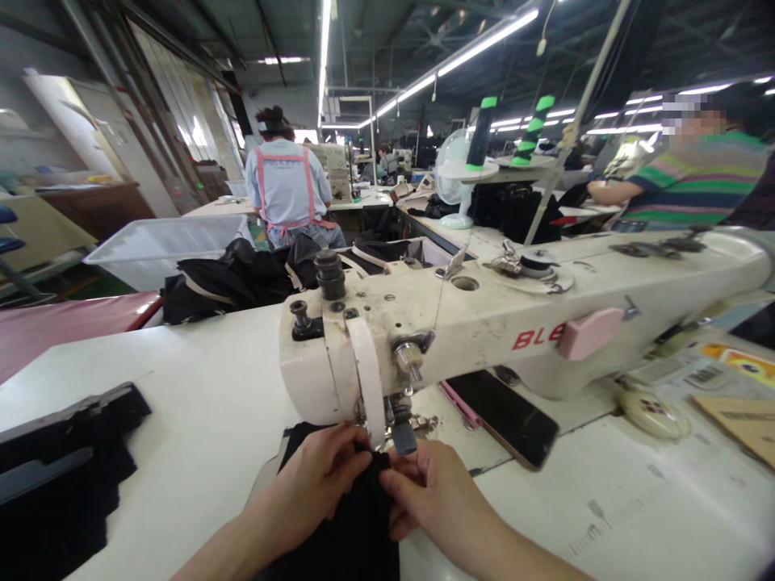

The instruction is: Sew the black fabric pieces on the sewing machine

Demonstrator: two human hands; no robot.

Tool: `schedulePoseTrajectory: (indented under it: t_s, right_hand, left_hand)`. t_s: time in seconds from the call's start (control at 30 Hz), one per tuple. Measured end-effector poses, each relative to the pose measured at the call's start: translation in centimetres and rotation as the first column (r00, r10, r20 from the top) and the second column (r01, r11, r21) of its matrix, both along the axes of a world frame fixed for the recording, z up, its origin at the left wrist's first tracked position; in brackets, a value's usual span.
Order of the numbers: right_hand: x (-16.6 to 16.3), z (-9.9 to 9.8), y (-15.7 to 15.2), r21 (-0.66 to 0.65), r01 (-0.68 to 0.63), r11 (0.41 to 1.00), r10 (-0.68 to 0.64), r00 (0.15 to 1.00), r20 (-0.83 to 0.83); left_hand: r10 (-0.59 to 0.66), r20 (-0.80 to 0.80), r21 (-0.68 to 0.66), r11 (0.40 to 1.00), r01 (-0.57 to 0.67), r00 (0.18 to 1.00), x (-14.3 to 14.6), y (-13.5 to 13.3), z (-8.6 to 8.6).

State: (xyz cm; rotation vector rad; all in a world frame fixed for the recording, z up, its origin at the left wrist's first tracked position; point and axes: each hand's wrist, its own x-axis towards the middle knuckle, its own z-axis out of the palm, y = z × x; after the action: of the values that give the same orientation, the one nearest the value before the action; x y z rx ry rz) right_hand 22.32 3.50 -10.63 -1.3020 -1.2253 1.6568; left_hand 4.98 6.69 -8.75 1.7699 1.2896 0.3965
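Note:
A piece of black fabric [348, 528] lies under the head of a white sewing machine [387, 323] and hangs toward me. My left hand [318, 468] is closed on its upper part, thumb and forefinger pinched together close to the needle area. On the other side, my right hand [427, 488] pinches the fabric's right edge, just below the small grey plate [404, 438]. The fingertips of both hands are a short way apart. The machine's head hides the needle and presser foot.
A phone [508, 415] lies right of the needle area. Stacked black fabric pieces [66, 476] lie at left. Behind the machine are dark garments [236, 278] and a white bin [166, 250]. Thread cones [481, 133] stand beyond. One person [284, 186] sits ahead, another [696, 181] at right.

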Motion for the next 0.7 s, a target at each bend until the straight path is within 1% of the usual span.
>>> schedulePoseTrajectory:
  t_s: [0.1, 0.2, 0.3, 0.37, 0.5, 0.7]
  right_hand:
    - [-0.1, -0.6, -0.2, -0.007, 0.016, 1.0, -0.016, 1.0, 0.0]
    - [-0.6, -0.9, -0.9, -0.01, 0.046, 0.999, -0.046, 0.999, 0.015]
    - [-1.0, -0.9, -1.8, 0.047, -0.018, 0.999, 0.013, 0.994, 0.112]
    - [-1.1, -0.8, -1.8, 0.07, -0.052, 0.996, 0.04, 0.985, 0.166]
    - [-0.9, -0.5, -1.0, 0.036, -0.076, 0.996, 0.067, 0.977, 0.201]
    - [-0.7, -0.4, -0.2, 0.088, -0.119, 0.989, 0.097, 0.97, 0.224]
  left_hand:
    - [0.022, -0.022, 0.0, 1.0, -0.023, 0.999, 0.1, -0.1, -0.1]
    - [0.082, -0.059, 0.006, 0.997, -0.082, 0.995, 0.3, -0.2, -0.2]
    - [0.162, -0.103, 0.016, 0.987, -0.162, 0.981, 0.6, 0.0, -0.2]
    - [0.191, -0.128, 0.008, 0.982, -0.191, 0.973, 0.8, 0.3, 0.0]
    - [0.208, -0.149, -0.021, 0.977, -0.213, 0.967, 1.2, 1.1, 0.6]
    - [0.235, -0.156, 0.01, 0.972, -0.237, 0.959, 1.6, 1.6, 0.8]
